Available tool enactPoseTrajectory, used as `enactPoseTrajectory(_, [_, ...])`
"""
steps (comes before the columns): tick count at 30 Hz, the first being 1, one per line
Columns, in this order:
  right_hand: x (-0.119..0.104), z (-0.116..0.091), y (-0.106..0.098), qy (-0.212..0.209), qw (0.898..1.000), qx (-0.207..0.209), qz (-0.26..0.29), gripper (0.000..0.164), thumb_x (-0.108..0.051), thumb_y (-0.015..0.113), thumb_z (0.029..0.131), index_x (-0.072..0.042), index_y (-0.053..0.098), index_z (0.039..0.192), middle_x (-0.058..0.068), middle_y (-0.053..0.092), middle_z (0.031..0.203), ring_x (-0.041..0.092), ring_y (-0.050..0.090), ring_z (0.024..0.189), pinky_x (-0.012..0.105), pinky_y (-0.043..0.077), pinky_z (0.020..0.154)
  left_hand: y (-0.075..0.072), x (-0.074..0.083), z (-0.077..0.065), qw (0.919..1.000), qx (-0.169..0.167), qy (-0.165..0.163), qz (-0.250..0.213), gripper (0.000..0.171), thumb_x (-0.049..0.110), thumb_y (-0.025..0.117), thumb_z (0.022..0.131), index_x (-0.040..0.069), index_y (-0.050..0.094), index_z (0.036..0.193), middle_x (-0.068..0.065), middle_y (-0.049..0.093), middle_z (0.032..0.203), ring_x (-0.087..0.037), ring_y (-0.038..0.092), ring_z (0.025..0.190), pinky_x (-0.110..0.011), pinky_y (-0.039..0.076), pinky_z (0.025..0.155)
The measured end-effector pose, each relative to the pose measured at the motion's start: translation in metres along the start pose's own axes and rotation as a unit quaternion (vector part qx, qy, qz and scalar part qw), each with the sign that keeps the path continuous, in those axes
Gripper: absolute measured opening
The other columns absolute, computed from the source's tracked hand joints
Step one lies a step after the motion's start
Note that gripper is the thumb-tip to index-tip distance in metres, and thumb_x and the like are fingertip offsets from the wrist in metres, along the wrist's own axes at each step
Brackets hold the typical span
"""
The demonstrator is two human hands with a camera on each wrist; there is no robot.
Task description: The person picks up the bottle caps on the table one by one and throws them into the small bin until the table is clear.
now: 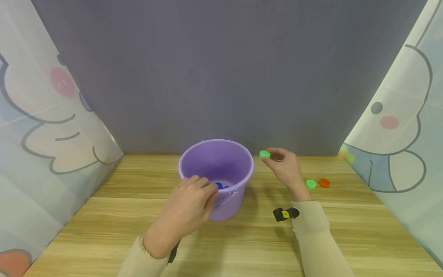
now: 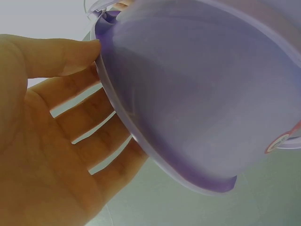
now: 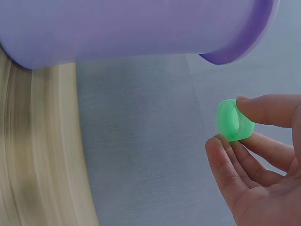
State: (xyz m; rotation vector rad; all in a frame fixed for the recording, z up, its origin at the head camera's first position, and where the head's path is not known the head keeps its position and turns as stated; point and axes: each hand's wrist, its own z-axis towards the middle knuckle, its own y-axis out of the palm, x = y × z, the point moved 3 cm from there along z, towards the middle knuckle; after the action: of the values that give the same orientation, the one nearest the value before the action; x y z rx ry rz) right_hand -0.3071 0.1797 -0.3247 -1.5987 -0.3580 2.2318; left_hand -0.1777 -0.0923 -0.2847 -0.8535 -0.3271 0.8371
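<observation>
A purple bucket stands upright on the wooden table, with blue caps partly showing inside it. My left hand grips the bucket's near rim; in the left wrist view the thumb lies on one side of the rim and the fingers reach over the other. To the right of the bucket, my right hand is raised and pinches a green bottle cap between thumb and fingers. The right wrist view shows the hollow side of this cap, apart from the bucket wall.
Another green cap and an orange cap lie side by side on the table, right of the right wrist. A grey panel rises behind the table. Cartoon-printed sheets flank both sides.
</observation>
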Motion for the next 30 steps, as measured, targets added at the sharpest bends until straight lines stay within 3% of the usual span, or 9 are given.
enactPoseTrajectory(21, [-0.024,-0.007,-0.008,-0.048,0.999,0.02,0.011,0.047,-0.03,0.077,0.092,0.0,0.067,0.127,0.018,0.068,0.119,0.033,0.066,0.11,0.051,0.051,0.096,-0.001,-0.001,0.0,1.0,-0.004,-0.001,0.001,0.016,0.01,0.078,0.085,0.015,0.064,0.079,0.007,0.053,0.069,-0.015,0.046,0.064,-0.03,0.041,0.061])
enactPoseTrajectory(25, [-0.029,-0.009,-0.009,-0.055,0.998,0.028,0.008,0.047,-0.03,0.077,0.091,-0.001,0.067,0.126,0.017,0.069,0.117,0.03,0.067,0.107,0.045,0.052,0.095,-0.001,-0.001,0.0,1.0,-0.004,-0.001,-0.001,0.016,0.009,0.078,0.085,0.015,0.064,0.079,0.007,0.053,0.07,-0.015,0.046,0.064,-0.03,0.041,0.061])
enactPoseTrajectory(30, [-0.034,-0.011,-0.011,-0.061,0.997,0.038,0.001,0.045,-0.031,0.078,0.091,-0.002,0.068,0.125,0.015,0.07,0.114,0.026,0.067,0.103,0.031,0.053,0.09,0.0,-0.001,0.0,1.0,-0.006,-0.001,0.0,0.015,0.01,0.078,0.086,0.015,0.065,0.08,0.007,0.054,0.07,-0.015,0.047,0.064,-0.029,0.041,0.061])
